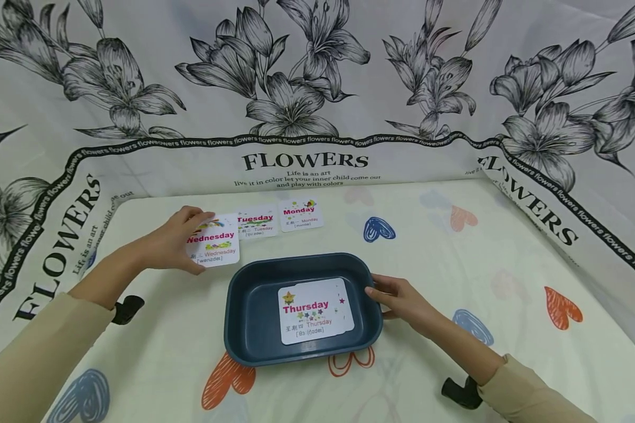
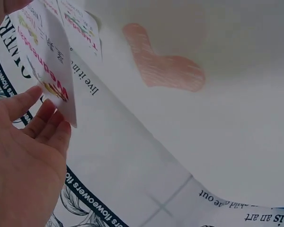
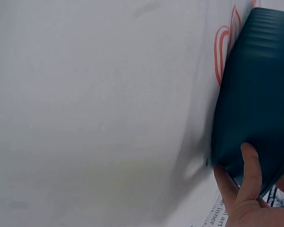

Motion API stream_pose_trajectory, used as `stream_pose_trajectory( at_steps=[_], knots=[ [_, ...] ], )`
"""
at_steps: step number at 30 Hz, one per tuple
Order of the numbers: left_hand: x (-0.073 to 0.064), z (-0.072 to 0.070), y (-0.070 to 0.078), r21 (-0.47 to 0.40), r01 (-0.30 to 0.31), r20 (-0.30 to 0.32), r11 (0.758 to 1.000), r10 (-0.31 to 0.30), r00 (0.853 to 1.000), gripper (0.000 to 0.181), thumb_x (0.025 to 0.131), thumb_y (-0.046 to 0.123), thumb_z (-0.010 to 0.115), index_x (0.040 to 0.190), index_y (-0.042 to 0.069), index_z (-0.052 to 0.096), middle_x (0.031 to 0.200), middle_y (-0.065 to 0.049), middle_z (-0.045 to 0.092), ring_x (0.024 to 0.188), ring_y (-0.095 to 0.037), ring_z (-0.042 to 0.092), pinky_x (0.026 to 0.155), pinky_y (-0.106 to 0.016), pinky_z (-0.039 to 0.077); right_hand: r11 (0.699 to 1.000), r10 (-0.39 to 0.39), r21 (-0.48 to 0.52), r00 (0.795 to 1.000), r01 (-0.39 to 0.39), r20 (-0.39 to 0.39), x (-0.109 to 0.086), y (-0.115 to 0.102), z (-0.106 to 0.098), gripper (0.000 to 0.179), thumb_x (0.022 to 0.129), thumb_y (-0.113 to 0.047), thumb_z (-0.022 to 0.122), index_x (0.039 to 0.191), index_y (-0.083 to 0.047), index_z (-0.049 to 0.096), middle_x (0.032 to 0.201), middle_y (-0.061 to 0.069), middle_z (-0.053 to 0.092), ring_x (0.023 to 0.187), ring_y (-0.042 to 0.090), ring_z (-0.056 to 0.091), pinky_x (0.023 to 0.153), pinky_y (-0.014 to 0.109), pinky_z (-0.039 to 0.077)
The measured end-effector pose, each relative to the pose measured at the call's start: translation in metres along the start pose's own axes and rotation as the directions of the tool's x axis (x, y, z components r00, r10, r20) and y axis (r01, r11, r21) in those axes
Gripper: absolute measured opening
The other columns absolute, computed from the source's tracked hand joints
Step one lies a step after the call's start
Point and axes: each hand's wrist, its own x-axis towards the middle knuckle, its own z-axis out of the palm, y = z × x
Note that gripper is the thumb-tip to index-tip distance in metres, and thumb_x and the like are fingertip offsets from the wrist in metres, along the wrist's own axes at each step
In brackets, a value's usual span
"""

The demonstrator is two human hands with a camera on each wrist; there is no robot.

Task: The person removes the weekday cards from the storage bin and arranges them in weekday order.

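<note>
Wednesday card (image 1: 215,244): in left hand (image 1: 169,241), at 10 o'clock from the tray (image 1: 254,320) in head view. Left hand pinches it at its 9 o'clock side, fingers at the top edge, thumb at the bottom. Print faces the head camera. Card covers part of the left side of the Tuesday card (image 1: 259,223) in that view. Left wrist view: card tipped, up at 11 o'clock of the frame, fingertips against its edge. Can't tell if it touches the cloth (image 1: 407,364) anywhere.

Tuesday card lies face up on the cloth, 11 o'clock from the tray. Monday card (image 1: 301,216) just beside it, at 12 o'clock, also face up.

Tray: dark blue, rounded corners. Thursday card (image 1: 316,311) face up inside, a bit toward 3 o'clock. Can't tell if more cards sit under it.

Right hand (image 1: 402,301) grips the tray's 3 o'clock end, thumb at the rim, fingers spread along the outside per right wrist view. Can't tell if the tray sits fully flat.

Surroundings: pale cloth with printed hearts. Blue heart (image 1: 379,230) between 1 and 2 o'clock from the tray; red heart (image 1: 563,307) well out at 3; orange heart (image 1: 222,382) by the tray's near edge, between 7 and 8. Flower-print sheet (image 1: 307,111) upright behind at 12, "FLOWERS" lettering plus black band. Beige sleeves (image 1: 47,346) on both arms.
</note>
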Motion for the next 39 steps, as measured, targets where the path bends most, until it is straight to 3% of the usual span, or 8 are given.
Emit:
stream_pose_trajectory(
  at_steps=[4,11,19,25,30,39],
  knots=[
    [0.013,0.001,-0.011,0.014,0.071,0.062,0.997,-0.072,0.995,0.097,0.061,0.02,0.083,0.138,-0.004,0.029,0.131,-0.027,0.025,0.111,-0.039,0.033,0.092,-0.054,0.038,1.0,0.001,0.005,1.0,-0.001,0.001,0.001,0.001,-0.001,0.059,0.092,-0.031,0.056,0.138,0.001,0.038,0.136,0.024,0.044,0.117,0.04,0.05,0.076,0.043,0.053],
    [0.038,0.002,-0.037,0.033,0.133,0.094,0.991,-0.136,0.986,0.102,0.061,0.027,0.085,0.139,-0.006,0.027,0.133,-0.03,0.021,0.113,-0.042,0.031,0.095,-0.058,0.034,1.0,-0.007,0.004,1.0,0.006,0.008,0.0,-0.002,-0.002,0.06,0.092,-0.031,0.055,0.139,0.001,0.036,0.136,0.024,0.043,0.119,0.04,0.048,0.076,0.043,0.053],
    [0.056,0.01,-0.061,0.025,0.209,0.165,0.978,-0.21,0.964,0.106,0.06,0.028,0.086,0.141,-0.003,0.025,0.138,-0.029,0.016,0.114,-0.044,0.033,0.094,-0.06,0.033,1.0,0.011,-0.002,1.0,-0.011,-0.008,0.001,0.001,0.0,0.059,0.092,-0.03,0.056,0.138,0.0,0.038,0.135,0.023,0.045,0.118,0.04,0.049,0.075,0.043,0.053],
    [0.063,0.012,-0.066,0.032,0.234,0.192,0.972,-0.235,0.953,0.112,0.056,0.035,0.086,0.142,-0.003,0.024,0.139,-0.028,0.016,0.115,-0.045,0.031,0.094,-0.062,0.032,1.0,0.011,0.001,1.0,-0.011,-0.016,0.001,0.003,-0.001,0.059,0.092,-0.031,0.056,0.139,0.0,0.038,0.135,0.023,0.046,0.117,0.04,0.05,0.075,0.043,0.053],
    [0.065,0.01,-0.067,0.048,0.235,0.202,0.971,-0.24,0.949,0.112,0.057,0.034,0.086,0.141,-0.003,0.023,0.138,-0.028,0.017,0.114,-0.045,0.032,0.092,-0.062,0.032,1.0,0.005,-0.003,1.0,-0.005,-0.018,0.0,0.004,-0.002,0.059,0.092,-0.031,0.056,0.139,0.0,0.038,0.134,0.023,0.046,0.117,0.04,0.05,0.075,0.042,0.053],
    [0.069,0.013,-0.067,0.055,0.262,0.248,0.963,-0.268,0.931,0.108,0.059,0.028,0.085,0.142,0.0,0.021,0.138,-0.03,0.016,0.109,-0.044,0.036,0.087,-0.059,0.036,1.0,0.013,0.008,1.0,-0.013,-0.013,0.002,0.004,-0.001,0.057,0.092,-0.03,0.056,0.138,0.0,0.039,0.135,0.023,0.046,0.118,0.039,0.05,0.075,0.042,0.053]
  ],
)
